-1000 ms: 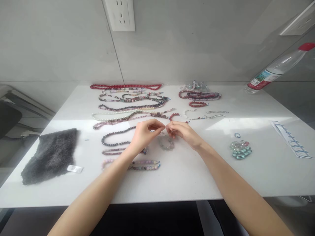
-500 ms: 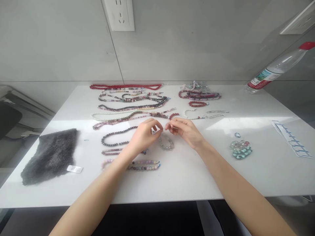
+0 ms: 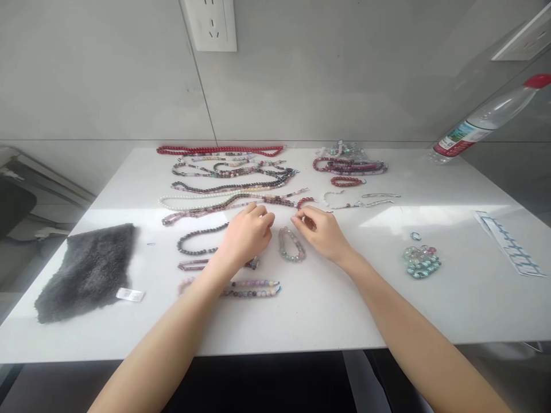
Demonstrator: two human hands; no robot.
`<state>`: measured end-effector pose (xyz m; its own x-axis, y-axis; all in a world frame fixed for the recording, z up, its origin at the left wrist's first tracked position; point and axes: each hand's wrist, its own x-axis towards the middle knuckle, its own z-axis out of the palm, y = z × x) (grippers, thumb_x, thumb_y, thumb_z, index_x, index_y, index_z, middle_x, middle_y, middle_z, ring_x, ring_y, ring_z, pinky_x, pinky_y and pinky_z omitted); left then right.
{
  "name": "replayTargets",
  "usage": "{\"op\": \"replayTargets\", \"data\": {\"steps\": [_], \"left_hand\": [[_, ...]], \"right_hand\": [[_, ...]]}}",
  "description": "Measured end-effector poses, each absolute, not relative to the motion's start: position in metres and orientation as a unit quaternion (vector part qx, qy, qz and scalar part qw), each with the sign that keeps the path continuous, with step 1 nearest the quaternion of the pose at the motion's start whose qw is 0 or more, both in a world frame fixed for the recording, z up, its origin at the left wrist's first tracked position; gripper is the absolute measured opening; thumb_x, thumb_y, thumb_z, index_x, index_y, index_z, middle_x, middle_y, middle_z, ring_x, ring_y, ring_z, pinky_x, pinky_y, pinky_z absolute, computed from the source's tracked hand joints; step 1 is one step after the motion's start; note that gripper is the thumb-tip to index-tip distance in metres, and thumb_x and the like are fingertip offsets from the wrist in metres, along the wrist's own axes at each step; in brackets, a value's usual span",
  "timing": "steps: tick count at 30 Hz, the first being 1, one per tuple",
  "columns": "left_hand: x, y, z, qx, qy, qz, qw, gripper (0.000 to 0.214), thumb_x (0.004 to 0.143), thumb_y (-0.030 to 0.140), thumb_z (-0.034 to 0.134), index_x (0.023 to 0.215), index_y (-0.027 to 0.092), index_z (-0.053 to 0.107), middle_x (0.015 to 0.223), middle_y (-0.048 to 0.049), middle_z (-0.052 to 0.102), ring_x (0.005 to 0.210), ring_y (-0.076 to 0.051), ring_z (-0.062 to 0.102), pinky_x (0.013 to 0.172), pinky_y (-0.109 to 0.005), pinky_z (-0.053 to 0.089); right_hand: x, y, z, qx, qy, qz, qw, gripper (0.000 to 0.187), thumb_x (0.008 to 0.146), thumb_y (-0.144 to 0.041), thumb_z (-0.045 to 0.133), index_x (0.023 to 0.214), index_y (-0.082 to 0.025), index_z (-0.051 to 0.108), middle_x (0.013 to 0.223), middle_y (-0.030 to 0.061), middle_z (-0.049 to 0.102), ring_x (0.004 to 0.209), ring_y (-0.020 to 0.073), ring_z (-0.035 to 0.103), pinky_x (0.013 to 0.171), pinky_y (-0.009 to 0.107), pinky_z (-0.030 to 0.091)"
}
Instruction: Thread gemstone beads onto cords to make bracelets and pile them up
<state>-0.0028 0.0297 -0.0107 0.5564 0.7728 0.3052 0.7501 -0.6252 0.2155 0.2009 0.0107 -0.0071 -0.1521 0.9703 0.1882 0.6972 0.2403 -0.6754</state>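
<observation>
A small bracelet of greenish and pink beads [image 3: 291,245] lies flat on the white table [image 3: 327,310] between my two hands. My left hand [image 3: 246,234] rests just left of it with the fingers curled under, over the end of a dark bead strand [image 3: 198,241]. My right hand [image 3: 322,229] sits just right of the bracelet, thumb and fingertips pinched together near a short red bead piece [image 3: 305,201]. What either hand holds, if anything, is hidden.
Several long bead strands [image 3: 228,178] lie across the back, with more bracelets [image 3: 349,167] at back right. A teal bead pile [image 3: 422,263] is at right, a grey fuzzy cloth [image 3: 88,271] at left, a pastel strand [image 3: 252,288] near the front, a plastic bottle [image 3: 486,120] at far right.
Both hands were raised and pinched together over the bracelet. They have parted and sunk to the table, and the bracelet now lies uncovered between them.
</observation>
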Motion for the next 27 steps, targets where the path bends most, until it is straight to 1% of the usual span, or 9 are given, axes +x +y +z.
{"op": "replayTargets", "data": {"steps": [6, 12, 20, 23, 25, 27], "left_hand": [[-0.005, 0.031, -0.010, 0.886, 0.433, 0.167, 0.021, 0.014, 0.080, 0.008, 0.053, 0.076, 0.019, 0.062, 0.079, -0.0080, 0.063, 0.082, -0.025, 0.055, 0.057, -0.033, 0.039], [-0.007, 0.030, -0.008, 0.885, 0.431, 0.175, 0.022, 0.014, 0.079, 0.008, 0.054, 0.075, 0.019, 0.062, 0.077, -0.0076, 0.063, 0.082, -0.024, 0.055, 0.057, -0.033, 0.040], [-0.007, 0.027, -0.006, 0.887, 0.436, 0.148, 0.043, 0.015, 0.081, 0.009, 0.051, 0.077, 0.019, 0.062, 0.080, -0.0082, 0.065, 0.085, -0.025, 0.056, 0.063, -0.034, 0.042], [-0.006, 0.026, -0.002, 0.874, 0.448, 0.165, 0.092, 0.014, 0.081, 0.011, 0.051, 0.079, 0.019, 0.062, 0.083, -0.0074, 0.065, 0.087, -0.025, 0.056, 0.067, -0.035, 0.043], [-0.005, 0.025, 0.001, 0.849, 0.458, 0.205, 0.163, 0.011, 0.081, 0.014, 0.052, 0.082, 0.020, 0.062, 0.085, -0.0056, 0.065, 0.087, -0.023, 0.057, 0.070, -0.034, 0.045], [-0.003, 0.025, 0.003, 0.809, 0.464, 0.251, 0.260, 0.009, 0.082, 0.018, 0.053, 0.085, 0.021, 0.062, 0.088, -0.0037, 0.065, 0.086, -0.021, 0.058, 0.072, -0.033, 0.046]], "right_hand": [[0.201, 0.011, -0.007, -0.576, -0.734, 0.217, 0.286, 0.021, 0.091, -0.031, 0.052, 0.073, -0.022, 0.053, 0.074, 0.0021, 0.060, 0.064, 0.0168, 0.049, 0.066, 0.031, 0.036], [0.201, 0.010, -0.006, -0.585, -0.731, 0.220, 0.273, 0.021, 0.091, -0.030, 0.051, 0.072, -0.022, 0.052, 0.074, 0.0019, 0.059, 0.065, 0.0170, 0.051, 0.067, 0.031, 0.036], [0.200, 0.010, -0.006, -0.609, -0.719, 0.205, 0.263, 0.022, 0.089, -0.028, 0.053, 0.068, -0.021, 0.052, 0.071, 0.0006, 0.059, 0.060, 0.0147, 0.048, 0.062, 0.029, 0.035], [0.201, 0.010, -0.006, -0.608, -0.713, 0.222, 0.271, 0.023, 0.088, -0.029, 0.054, 0.068, -0.020, 0.052, 0.069, 0.0000, 0.059, 0.058, 0.0141, 0.047, 0.061, 0.029, 0.035], [0.201, 0.010, -0.005, -0.599, -0.698, 0.265, 0.288, 0.023, 0.089, -0.032, 0.055, 0.069, -0.020, 0.055, 0.067, -0.0006, 0.058, 0.057, 0.0140, 0.047, 0.059, 0.028, 0.036], [0.201, 0.010, -0.004, -0.584, -0.677, 0.321, 0.313, 0.023, 0.089, -0.036, 0.056, 0.072, -0.020, 0.058, 0.068, -0.0004, 0.060, 0.060, 0.0144, 0.050, 0.060, 0.028, 0.039]]}}
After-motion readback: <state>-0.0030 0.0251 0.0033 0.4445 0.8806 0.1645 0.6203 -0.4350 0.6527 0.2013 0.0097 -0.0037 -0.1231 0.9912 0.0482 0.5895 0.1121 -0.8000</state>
